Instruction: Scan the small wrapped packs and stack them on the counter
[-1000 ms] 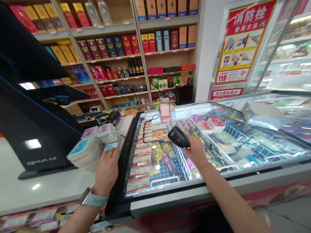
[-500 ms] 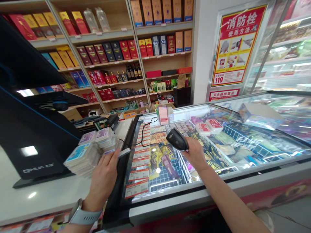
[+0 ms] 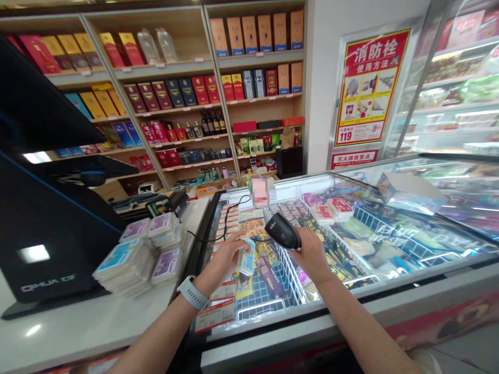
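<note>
- Stacks of card packs [image 3: 127, 267] sit on the bench [image 3: 50, 332], left of the chest freezer [image 3: 351, 306].
- Left hand [image 3: 222, 254], fingers partly closed, pinches one card pack [image 3: 246, 256] above the freezer, long axis near upright.
- Right hand [image 3: 312, 250] grips a black handheld scanner [image 3: 283, 231], its front end just beside the pack.

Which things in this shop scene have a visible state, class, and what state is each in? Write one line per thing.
Left hand: closed around a pale blue packet.
Right hand: gripping a black handheld barcode scanner, tilted.
Packet stacks: piled on the white counter.
Scanner cable: slack, curving.
Wooden shelves: stocked with boxes and bottles.
</note>
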Available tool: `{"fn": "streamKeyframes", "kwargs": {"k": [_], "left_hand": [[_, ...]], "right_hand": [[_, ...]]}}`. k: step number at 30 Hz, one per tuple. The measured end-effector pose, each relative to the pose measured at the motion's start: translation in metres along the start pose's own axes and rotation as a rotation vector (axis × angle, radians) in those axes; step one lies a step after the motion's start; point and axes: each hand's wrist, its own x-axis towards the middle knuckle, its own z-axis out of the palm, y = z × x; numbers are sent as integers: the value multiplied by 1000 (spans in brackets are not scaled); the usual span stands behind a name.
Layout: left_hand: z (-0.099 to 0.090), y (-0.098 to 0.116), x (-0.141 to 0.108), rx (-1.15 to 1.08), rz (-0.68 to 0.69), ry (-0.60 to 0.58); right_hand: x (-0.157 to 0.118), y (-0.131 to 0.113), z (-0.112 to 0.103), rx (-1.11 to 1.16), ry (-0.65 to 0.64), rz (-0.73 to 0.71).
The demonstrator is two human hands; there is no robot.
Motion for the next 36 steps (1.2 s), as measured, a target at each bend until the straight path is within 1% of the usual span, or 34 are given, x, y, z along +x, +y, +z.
{"fn": "streamKeyframes", "kwargs": {"k": [2, 4, 6, 8, 9, 11, 13, 15, 16, 17, 19, 21, 23, 24, 26, 27, 28, 30, 32, 36], "left_hand": [[2, 5, 6, -20, 58, -30], [2, 14, 7, -28, 84, -20], [1, 24, 7, -58, 59, 5], [2, 31, 7, -165, 3, 31], [4, 32, 8, -270, -38, 38], [8, 29, 11, -585, -180, 33], [14, 20, 16, -961, -393, 52], [19, 11, 20, -1301, -579, 122], [20, 7, 21, -1436, -635, 175], [21, 4, 23, -1550, -662, 228], [21, 0, 26, -1699, -676, 326], [21, -3, 29, -1724, -701, 411], [23, -6, 32, -1649, -760, 468], [25, -8, 34, -1588, -799, 473], [29, -13, 37, -1469, -845, 431], [31, -15, 39, -1413, -848, 397], [32, -17, 41, -1359, -840, 370], [34, -21, 45, -1268, -799, 353], [34, -24, 48, -1223, -758, 349], [31, -31, 47, -1211, -697, 298]], "right_hand": [[0, 0, 1, -4, -2, 11], [0, 0, 0, -9, 3, 17], [0, 0, 0, -15, 15, 15], [0, -1, -1, -19, 25, 14], [1, -1, -2, -21, 29, 17], [1, -2, -2, -22, 31, 25], [1, -2, -3, -15, 27, 27], [2, -2, -3, -7, 17, 30], [2, -2, -4, -6, 12, 32], [2, -2, -4, -8, 9, 34], [2, -2, -4, -17, 5, 35], [2, -3, -4, -24, 6, 29], [2, -3, -4, -24, 8, 22], [2, -4, -4, -25, 11, 20], [2, -4, -5, -28, 17, 17], [2, -4, -5, -31, 17, 16], [3, -5, -5, -35, 15, 15], [3, -5, -5, -38, 6, 13], [2, -4, -5, -37, -9, 15], [2, -4, -3, -38, -55, 10]]}}
